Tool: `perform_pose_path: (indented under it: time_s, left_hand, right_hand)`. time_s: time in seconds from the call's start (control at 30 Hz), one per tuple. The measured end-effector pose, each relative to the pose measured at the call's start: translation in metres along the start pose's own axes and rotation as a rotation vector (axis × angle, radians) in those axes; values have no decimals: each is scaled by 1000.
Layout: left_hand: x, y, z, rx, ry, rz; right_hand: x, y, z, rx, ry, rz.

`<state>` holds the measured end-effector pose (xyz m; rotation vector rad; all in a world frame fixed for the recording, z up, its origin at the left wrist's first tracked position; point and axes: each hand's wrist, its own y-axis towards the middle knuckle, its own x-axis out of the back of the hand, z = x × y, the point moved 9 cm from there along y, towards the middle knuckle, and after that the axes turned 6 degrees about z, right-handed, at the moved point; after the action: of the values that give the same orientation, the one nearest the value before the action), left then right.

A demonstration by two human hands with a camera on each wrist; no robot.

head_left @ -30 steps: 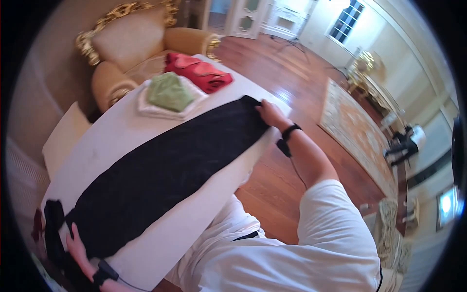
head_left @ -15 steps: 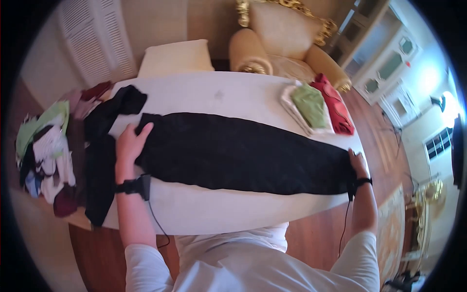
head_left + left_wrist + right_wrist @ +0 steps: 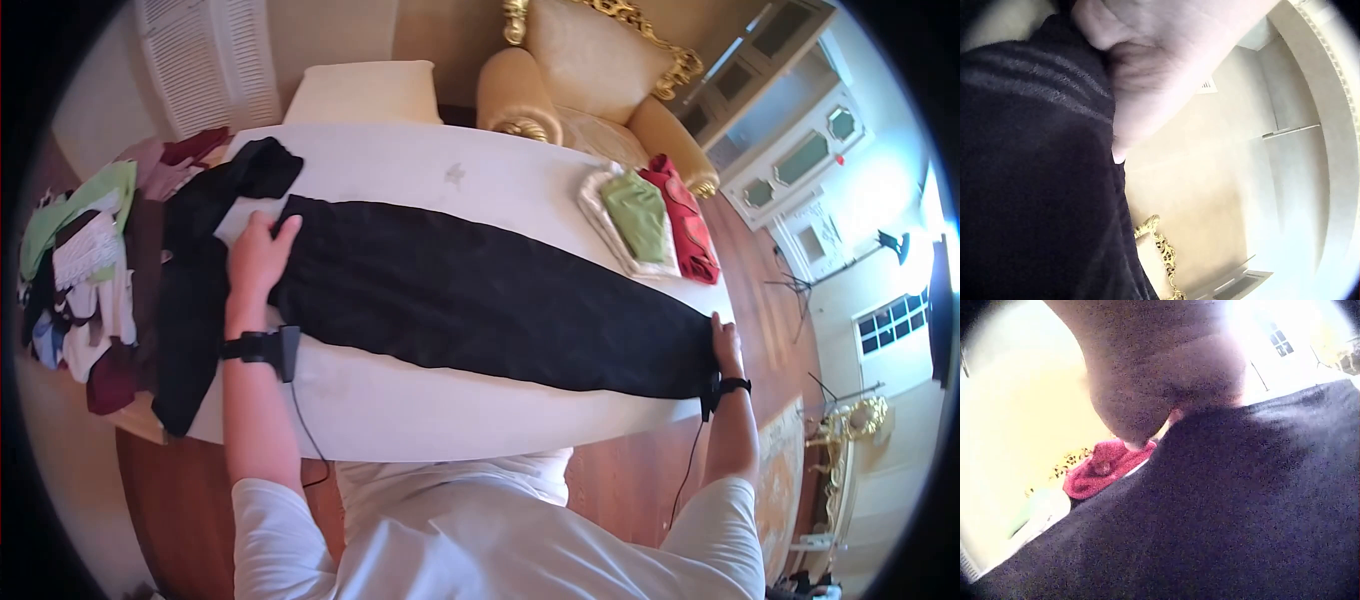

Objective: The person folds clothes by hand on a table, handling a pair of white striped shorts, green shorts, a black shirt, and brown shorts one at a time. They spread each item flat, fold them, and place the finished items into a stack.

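I'm seeing the black garment (image 3: 480, 310) lying flat along the table (image 3: 420, 410), long axis running left end to right end. My left hand (image 3: 258, 258) is pressing flat, fingers straight, on its left end; my right hand (image 3: 726, 345) is touching its right end, grip unclear. The right wrist view is showing a red cloth (image 3: 1107, 469) beyond; the head view is showing the clothes heap (image 3: 85, 270) at the left edge.

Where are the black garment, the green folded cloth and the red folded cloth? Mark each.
black garment (image 3: 480, 300), head view, middle of its spread fabric.
green folded cloth (image 3: 634, 212), head view, its top face.
red folded cloth (image 3: 688, 228), head view, its middle.
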<state>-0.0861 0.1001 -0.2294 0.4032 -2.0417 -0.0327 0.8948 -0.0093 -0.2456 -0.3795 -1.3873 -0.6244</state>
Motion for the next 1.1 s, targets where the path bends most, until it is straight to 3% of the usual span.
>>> perform_pose_path:
  time_s: [0.07, 0.13, 0.17, 0.3, 0.5, 0.63, 0.73, 0.83, 1.0, 1.03, 1.1]
  left_hand:
    - [2, -1, -1, -19, -10, -14]
    - [0, -1, 0, -11, 15, 2]
    - [0, 1, 2, -13, 24, 7]
    - [-4, 5, 5, -25, 35, 20]
    - [-3, 2, 1, 23, 52, 72]
    - [-5, 3, 2, 1, 40, 64]
    - [-2, 1, 0, 24, 36, 60]
    - [-2, 0, -1, 30, 47, 52]
    - [-4, 1, 1, 51, 72, 76]
    - [-4, 2, 0, 49, 77, 74]
    - [-4, 1, 1, 49, 86, 67]
  right_hand:
    - [12, -18, 7, 2, 129, 133]
    - [26, -60, 27, -148, 307, 410]
    - [21, -68, 26, -125, 370, 506]
    - [21, -80, 14, -30, 301, 561]
    - [47, -83, 20, 86, 157, 345]
    - [69, -86, 37, 29, 326, 380]
    - [77, -78, 58, 14, 833, 393]
    - [97, -79, 116, 112, 994, 401]
    - [112, -133, 277, 410, 1148, 462]
    - [96, -130, 296, 470, 1060, 417]
    - [84, -184, 365, 485, 922, 509]
